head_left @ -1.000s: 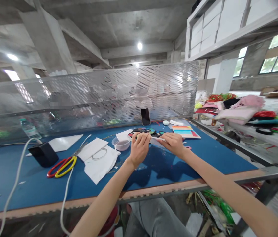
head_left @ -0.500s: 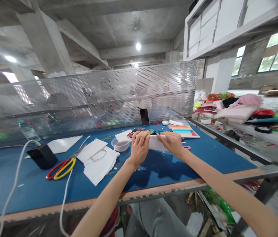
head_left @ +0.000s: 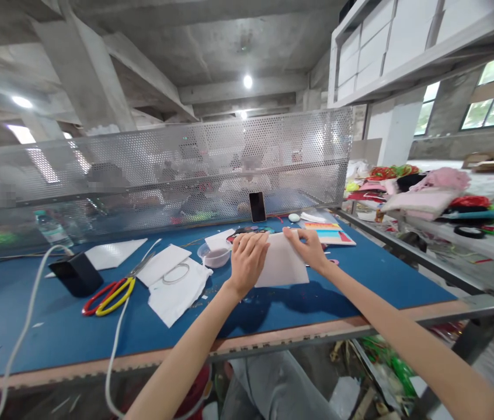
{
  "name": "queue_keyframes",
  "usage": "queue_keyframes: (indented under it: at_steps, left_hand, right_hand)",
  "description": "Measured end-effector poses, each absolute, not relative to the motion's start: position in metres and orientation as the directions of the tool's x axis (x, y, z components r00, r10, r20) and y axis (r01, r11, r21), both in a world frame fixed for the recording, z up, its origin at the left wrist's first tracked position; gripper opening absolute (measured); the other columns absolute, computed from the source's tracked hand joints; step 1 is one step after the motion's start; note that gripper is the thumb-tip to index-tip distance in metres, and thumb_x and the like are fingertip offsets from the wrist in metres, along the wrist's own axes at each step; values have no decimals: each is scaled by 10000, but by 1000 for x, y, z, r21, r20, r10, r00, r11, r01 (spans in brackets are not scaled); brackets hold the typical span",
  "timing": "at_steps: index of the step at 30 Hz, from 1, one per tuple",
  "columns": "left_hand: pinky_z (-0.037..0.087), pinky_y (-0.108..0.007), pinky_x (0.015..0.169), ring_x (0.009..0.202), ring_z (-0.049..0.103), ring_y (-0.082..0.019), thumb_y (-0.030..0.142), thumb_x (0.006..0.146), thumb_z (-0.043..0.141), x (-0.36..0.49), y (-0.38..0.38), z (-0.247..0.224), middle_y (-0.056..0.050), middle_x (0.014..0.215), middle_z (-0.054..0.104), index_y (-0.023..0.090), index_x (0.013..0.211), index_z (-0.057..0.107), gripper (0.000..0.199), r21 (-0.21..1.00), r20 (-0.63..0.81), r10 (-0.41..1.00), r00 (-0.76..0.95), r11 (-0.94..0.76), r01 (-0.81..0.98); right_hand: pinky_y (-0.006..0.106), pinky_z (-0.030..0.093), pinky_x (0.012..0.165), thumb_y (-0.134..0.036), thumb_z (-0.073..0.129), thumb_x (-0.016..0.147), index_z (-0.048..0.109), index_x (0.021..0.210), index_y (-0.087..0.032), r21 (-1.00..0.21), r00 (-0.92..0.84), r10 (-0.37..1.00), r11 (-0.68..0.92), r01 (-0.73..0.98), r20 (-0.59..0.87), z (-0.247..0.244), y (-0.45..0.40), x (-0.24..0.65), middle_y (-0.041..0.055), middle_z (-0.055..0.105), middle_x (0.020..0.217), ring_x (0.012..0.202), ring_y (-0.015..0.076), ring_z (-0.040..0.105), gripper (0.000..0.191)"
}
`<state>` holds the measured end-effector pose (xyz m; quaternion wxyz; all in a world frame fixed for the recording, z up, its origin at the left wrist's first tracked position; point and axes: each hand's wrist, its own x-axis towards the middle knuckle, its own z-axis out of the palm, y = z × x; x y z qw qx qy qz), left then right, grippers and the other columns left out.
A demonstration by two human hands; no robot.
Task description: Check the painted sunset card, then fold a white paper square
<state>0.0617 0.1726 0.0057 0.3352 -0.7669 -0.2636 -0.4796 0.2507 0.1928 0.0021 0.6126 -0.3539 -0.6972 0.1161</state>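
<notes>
A white sheet, paper or thin card [head_left: 282, 265], hangs between my hands above the blue table, its broad face turned towards me. My left hand [head_left: 248, 261] is closed on its upper left edge, fingers bent over it. With thumb and fingers, my right hand [head_left: 308, 248] pinches the upper right edge. Just left of my left hand stands a small clear plastic bowl [head_left: 214, 256] with something greyish in it. Behind my hands lie dark, colourful pieces, mostly hidden. A pink-handled tool [head_left: 333, 262] lies right of the sheet, partly covered by my right hand.
Scissors with red and yellow handles [head_left: 109, 296], white papers [head_left: 179, 291] and a black box with a white cable [head_left: 76, 274] occupy the left. A phone [head_left: 257, 207] leans at the back before a perforated metal screen [head_left: 212, 151]. Colourful striped card [head_left: 330, 233] lies back right.
The white sheet has tilted, so more of its face shows below my hands. My right hand has shifted slightly along its top edge; my left hand stays nearly in place.
</notes>
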Motion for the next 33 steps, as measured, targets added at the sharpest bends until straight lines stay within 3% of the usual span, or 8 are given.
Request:
queue_keyframes:
  at_steps: [4, 8, 17, 24, 29, 33]
  left_hand:
    - [436, -359, 896, 986, 601, -187, 209, 948, 525, 63, 175, 4, -70, 1062, 692, 196, 1090, 649, 189, -143, 928, 160, 337, -683, 717]
    - [425, -345, 855, 938, 599, -174, 208, 942, 545, 65, 177, 10, -48, 986, 700, 210, 1018, 676, 152, -139, 935, 147, 321, -683, 717]
    - [434, -362, 923, 961, 625, -184, 109, 942, 485, 55, 188, 19, -43, 1026, 707, 191, 1112, 624, 234, -548, 785, -27, 618, -495, 674]
    - [430, -379, 1041, 1079, 619, -177, 75, 953, 408, 55, 198, 12, -87, 1065, 694, 158, 1202, 572, 309, -609, 742, -44, 669, -462, 645]
    - [409, -425, 1090, 1199, 567, -193, 80, 960, 364, 55, 199, 8, -122, 1216, 649, 147, 1257, 544, 353, -558, 751, -7, 660, -543, 628]
    - [394, -405, 1110, 1210, 559, -191, 71, 950, 386, 56, 194, 2, -121, 1211, 652, 129, 1237, 558, 340, -556, 750, -13, 661, -555, 619]
  right_hand:
    - [251, 213, 498, -613, 461, 886, 276, 530, -191, -641, 1, 678, 695, 325, 735, 3, 194, 250, -28, 248, 538, 536, 87, 249, 582]
    - [251, 208, 503, -589, 473, 887, 272, 527, -190, -634, -3, 669, 706, 315, 743, 5, 194, 251, -26, 248, 544, 541, 86, 249, 574]
    - [253, 179, 491, -613, 461, 886, 253, 537, -194, -659, 25, 684, 691, 299, 729, 2, 198, 249, -33, 232, 544, 533, 79, 229, 583]
    - [259, 167, 486, -604, 448, 897, 228, 544, -195, -668, 81, 685, 668, 328, 724, 0, 198, 246, -36, 230, 531, 518, 76, 221, 583]
    - [257, 168, 471, -617, 446, 890, 226, 546, -200, -679, 102, 690, 657, 327, 717, -2, 202, 244, -37, 231, 526, 510, 75, 223, 584]
    - [261, 158, 459, -650, 439, 869, 210, 538, -210, -722, 212, 694, 627, 291, 688, 1, 207, 250, -41, 212, 510, 495, 73, 206, 596]
